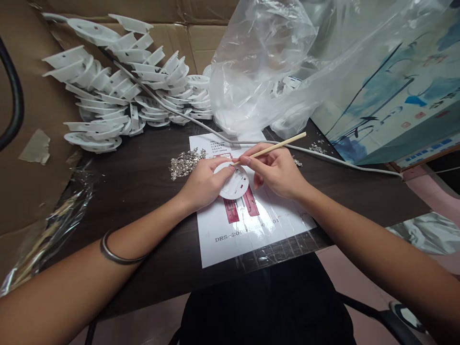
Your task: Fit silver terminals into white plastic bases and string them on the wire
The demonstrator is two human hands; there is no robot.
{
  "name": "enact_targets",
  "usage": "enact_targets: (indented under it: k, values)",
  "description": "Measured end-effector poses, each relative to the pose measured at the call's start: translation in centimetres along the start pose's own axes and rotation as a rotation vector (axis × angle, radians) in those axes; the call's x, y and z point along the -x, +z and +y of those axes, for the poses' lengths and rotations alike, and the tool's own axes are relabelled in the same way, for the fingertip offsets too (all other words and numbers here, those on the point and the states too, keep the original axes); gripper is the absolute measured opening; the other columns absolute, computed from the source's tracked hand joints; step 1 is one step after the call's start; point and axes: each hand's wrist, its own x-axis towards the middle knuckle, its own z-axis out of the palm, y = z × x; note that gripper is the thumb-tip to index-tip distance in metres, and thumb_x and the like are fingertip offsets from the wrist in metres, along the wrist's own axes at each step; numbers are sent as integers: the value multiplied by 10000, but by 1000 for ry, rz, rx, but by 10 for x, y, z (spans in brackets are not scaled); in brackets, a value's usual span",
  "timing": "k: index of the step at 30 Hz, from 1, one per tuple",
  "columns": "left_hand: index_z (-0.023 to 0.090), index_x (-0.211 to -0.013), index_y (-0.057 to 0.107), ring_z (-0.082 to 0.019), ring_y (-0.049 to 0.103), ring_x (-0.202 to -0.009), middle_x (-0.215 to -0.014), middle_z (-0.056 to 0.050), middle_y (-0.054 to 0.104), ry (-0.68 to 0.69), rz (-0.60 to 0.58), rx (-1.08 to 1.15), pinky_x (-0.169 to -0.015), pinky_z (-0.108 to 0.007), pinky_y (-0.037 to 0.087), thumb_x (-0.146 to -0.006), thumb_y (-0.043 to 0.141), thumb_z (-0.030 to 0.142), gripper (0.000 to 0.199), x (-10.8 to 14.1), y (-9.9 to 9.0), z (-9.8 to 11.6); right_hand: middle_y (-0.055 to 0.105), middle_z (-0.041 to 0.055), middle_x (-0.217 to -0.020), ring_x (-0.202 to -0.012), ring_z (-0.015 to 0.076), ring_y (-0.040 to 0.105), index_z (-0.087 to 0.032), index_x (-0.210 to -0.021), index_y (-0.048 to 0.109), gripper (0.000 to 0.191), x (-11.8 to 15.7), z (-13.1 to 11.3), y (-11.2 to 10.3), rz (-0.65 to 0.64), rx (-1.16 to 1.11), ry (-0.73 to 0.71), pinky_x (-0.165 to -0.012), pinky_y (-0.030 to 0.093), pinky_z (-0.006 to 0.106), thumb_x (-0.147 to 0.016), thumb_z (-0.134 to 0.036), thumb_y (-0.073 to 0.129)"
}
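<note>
My left hand (204, 184) grips a round white plastic disc (235, 186) by its left side, thumb on top. The disc has small slots and is held above a printed sheet (215, 249). In my right hand (275, 170) a thin wooden stick (283, 143) is pinched like a pen, its tip touching the disc's upper part near my left thumb. A heap of small shiny metal pieces (185, 164) lies on the dark table just behind my left hand. Whatever is under the stick's tip is too small to make out.
Stacks of white discs (104, 100) fill the back left against cardboard (201, 43). A clear plastic bag (251, 72) stands at the back centre. A grey cable (201, 125) crosses the table (143, 172). At the right is a painted box (395, 96), with more metal pieces (317, 147) near it.
</note>
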Motion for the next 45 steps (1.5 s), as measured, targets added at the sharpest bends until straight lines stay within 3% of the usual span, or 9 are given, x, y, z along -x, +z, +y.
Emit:
enact_targets:
  k: [4,10,17,20,25,28,36,45]
  values:
    - [198,-994,754,-219,651,-950,-994,-55,735,12,-2,-16,-865,-328,490,-847,546,316,280,0,0,0,618,9,-704,-456,68,478,-178,-834,650,218,1,-1,0,11,50,-24,-393,394,235,-831,-394,673]
    - [206,-940,764,-199,657,-861,-904,-38,743,28,-7,-49,-821,-313,503,-838,538,277,259,-2,0,-1,656,54,-877,-638,109,580,-169,-801,667,219,2,-2,4,26,176,-117,-525,472,251,-881,-362,603]
    - [199,-948,763,-197,661,-845,-889,-41,744,25,11,-37,-790,-301,510,-843,546,297,260,-3,0,0,685,49,-860,-718,142,606,-178,-853,689,170,3,1,9,78,365,-247,-592,482,271,-899,-295,574]
    - [195,-960,763,-212,662,-873,-923,-54,746,31,24,-52,-805,-318,514,-828,565,312,265,-1,0,1,673,45,-853,-568,102,554,-183,-844,674,243,4,4,5,73,220,-154,-459,427,247,-894,-402,580]
    - [191,-931,769,-206,668,-872,-912,-58,746,22,31,-32,-799,-307,515,-811,586,325,256,0,-1,0,595,-3,-658,-365,64,430,-202,-830,621,319,4,8,-3,27,32,-2,-294,304,235,-849,-521,606]
    - [191,-916,771,-195,669,-853,-927,-56,745,34,30,-19,-778,-294,515,-815,580,321,252,0,-1,-1,570,-18,-647,-356,58,428,-209,-812,606,301,5,9,-3,24,7,1,-282,314,230,-838,-508,628]
    - [188,-958,764,-188,668,-850,-963,-49,743,39,22,-18,-760,-285,512,-816,587,303,254,1,-1,1,591,22,-864,-405,23,428,-173,-744,646,290,6,5,-1,17,35,-60,-306,315,224,-863,-436,620]
    - [196,-929,772,-199,671,-874,-923,-51,747,49,45,-68,-817,-296,510,-805,596,283,231,0,0,1,621,48,-891,-573,72,512,-162,-718,679,289,6,1,1,34,190,-127,-429,372,231,-892,-375,593]
